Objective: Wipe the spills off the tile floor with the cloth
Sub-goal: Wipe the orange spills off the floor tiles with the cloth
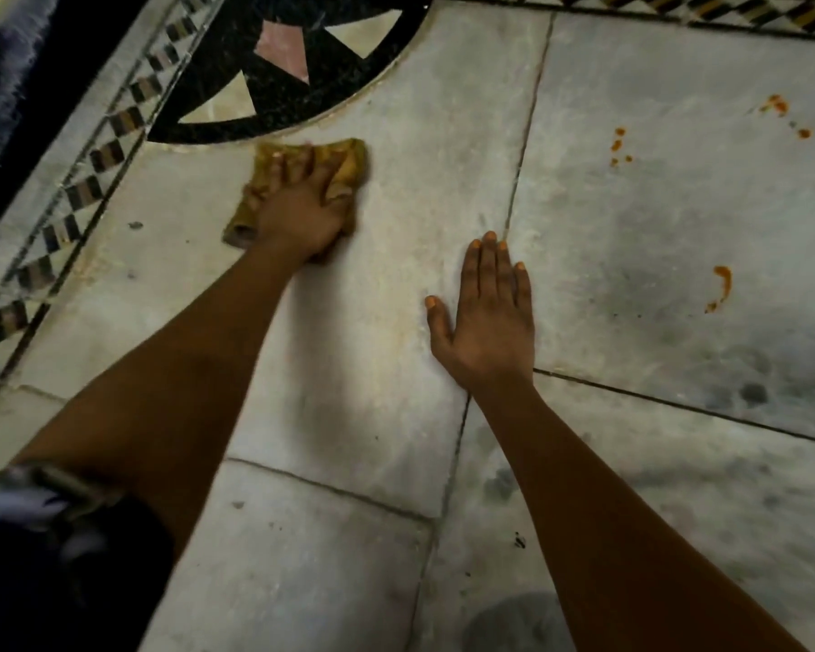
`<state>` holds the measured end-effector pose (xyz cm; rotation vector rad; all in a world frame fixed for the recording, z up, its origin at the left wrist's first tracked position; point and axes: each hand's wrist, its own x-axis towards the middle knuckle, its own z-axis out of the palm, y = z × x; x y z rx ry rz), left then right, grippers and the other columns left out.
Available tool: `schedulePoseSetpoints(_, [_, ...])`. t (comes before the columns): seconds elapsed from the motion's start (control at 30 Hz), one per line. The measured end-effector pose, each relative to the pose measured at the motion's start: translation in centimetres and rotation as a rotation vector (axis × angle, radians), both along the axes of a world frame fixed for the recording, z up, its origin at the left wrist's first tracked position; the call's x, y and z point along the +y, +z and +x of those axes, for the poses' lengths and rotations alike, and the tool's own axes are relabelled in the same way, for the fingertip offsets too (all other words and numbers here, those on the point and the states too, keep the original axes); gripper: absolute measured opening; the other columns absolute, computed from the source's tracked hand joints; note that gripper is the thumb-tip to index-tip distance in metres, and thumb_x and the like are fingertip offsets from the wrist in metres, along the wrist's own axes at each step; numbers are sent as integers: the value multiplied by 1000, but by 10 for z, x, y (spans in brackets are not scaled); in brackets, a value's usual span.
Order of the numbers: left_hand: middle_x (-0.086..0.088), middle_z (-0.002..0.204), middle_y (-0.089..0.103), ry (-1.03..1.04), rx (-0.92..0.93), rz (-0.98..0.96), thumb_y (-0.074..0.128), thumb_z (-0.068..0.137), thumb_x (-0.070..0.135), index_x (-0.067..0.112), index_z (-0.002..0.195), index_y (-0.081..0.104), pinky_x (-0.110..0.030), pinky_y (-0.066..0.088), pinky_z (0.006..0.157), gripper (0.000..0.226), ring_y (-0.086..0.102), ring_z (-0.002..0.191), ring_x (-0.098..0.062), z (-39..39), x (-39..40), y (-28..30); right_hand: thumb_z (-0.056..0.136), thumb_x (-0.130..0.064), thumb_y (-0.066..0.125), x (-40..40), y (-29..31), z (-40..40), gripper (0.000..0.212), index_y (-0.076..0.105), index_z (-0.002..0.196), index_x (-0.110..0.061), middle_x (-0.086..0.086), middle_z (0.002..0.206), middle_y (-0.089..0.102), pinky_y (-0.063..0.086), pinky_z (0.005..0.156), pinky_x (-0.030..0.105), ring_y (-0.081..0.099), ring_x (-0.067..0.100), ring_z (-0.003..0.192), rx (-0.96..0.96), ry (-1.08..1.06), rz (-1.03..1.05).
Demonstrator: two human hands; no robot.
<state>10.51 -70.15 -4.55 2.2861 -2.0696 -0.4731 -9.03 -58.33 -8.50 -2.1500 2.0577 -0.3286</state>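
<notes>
A crumpled yellow-brown cloth (pixel 349 167) lies on the pale tile floor (pixel 382 322), just below a black curved inlay. My left hand (pixel 302 204) presses down on the cloth with its fingers spread over it. My right hand (pixel 485 317) rests flat on the floor, fingers straight, to the right of the cloth and apart from it. Orange spills mark the tile to the right: a streak (pixel 721 287), a cluster of drops (pixel 618 145) and more spots (pixel 779 108) farther back.
The black inlay (pixel 292 101) with pink and cream triangles fills the upper left. A checkered border strip (pixel 67 204) runs diagonally down the left side, another along the top edge. Dark grout lines cross the floor. Dark clothing (pixel 43 557) shows at the lower left.
</notes>
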Motion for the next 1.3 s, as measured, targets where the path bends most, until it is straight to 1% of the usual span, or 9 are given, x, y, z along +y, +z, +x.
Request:
schedulePoseSetpoints(0.13, [5, 158, 2, -241, -41, -53, 20, 92, 54, 41, 146, 12, -51, -3, 112, 57, -3, 145, -24, -57, 35, -15, 88, -52, 14, 0, 1, 0, 78, 16, 147, -1, 18, 155, 13, 2, 117, 39, 11, 27, 144, -7, 0, -8])
schedulePoseSetpoints(0.27, [11, 156, 6, -439, -36, -102, 11, 84, 61, 47, 141, 8, -46, -1, 112, 59, 3, 145, -20, -7, 98, -13, 87, -53, 13, 0, 2, 0, 79, 15, 148, -2, 17, 156, 12, 0, 116, 38, 9, 27, 145, 10, 8, 2])
schedulePoseSetpoints(0.43, [4, 158, 7, -178, -85, -49, 13, 84, 66, 36, 145, 8, -50, 6, 113, 68, 4, 145, -22, 82, 79, -5, 88, -54, 12, 0, 0, -2, 79, 10, 148, -2, 17, 156, 9, -1, 116, 38, 6, 27, 145, 34, 9, 8])
schedulePoseSetpoints(0.57, [2, 159, -2, 31, -33, 37, 24, 98, 48, 34, 148, 7, -54, -1, 113, 55, -6, 145, -28, 49, 18, -1, 89, -54, 15, 0, 0, 0, 79, 12, 148, -1, 18, 156, 10, 2, 117, 39, 8, 28, 145, 24, 7, 0])
schedulePoseSetpoints(0.77, [4, 158, 3, -305, -95, -59, 15, 88, 57, 39, 147, 11, -54, 0, 112, 62, 0, 145, -27, -52, 41, -19, 88, -53, 16, -1, -1, -1, 79, 16, 147, -1, 19, 155, 15, 4, 116, 39, 14, 29, 144, 35, 7, -7])
schedulePoseSetpoints(0.9, [6, 157, 14, -461, -57, -152, 12, 82, 59, 43, 144, 18, -51, 2, 112, 64, 10, 145, -25, -25, 101, -19, 87, -53, 17, -1, -1, 0, 79, 17, 146, 0, 19, 154, 17, 5, 115, 40, 16, 30, 143, 35, 17, -17])
schedulePoseSetpoints(1.1, [-1, 158, 11, -64, -79, -109, 22, 84, 60, 34, 146, 21, -59, 8, 109, 67, 6, 144, -30, 77, 94, -13, 89, -53, 16, 0, -3, -1, 79, 15, 147, 0, 19, 155, 14, 1, 115, 38, 12, 28, 144, 28, 12, -34])
schedulePoseSetpoints(1.2, [-3, 158, 7, 128, -82, -103, 33, 92, 54, 33, 147, 19, -66, 9, 107, 60, 2, 143, -37, 71, 47, -7, 89, -53, 17, 0, -4, -2, 79, 15, 147, 0, 19, 155, 15, 1, 115, 38, 13, 29, 144, 34, 12, -36])
schedulePoseSetpoints(1.3, [-6, 158, 10, 102, -112, -66, 38, 93, 48, 33, 147, 17, -69, 12, 105, 60, 6, 142, -41, 37, 19, -3, 88, -54, 15, 0, -4, -1, 79, 14, 147, -1, 18, 155, 14, 0, 115, 36, 12, 28, 144, 51, 19, -29])
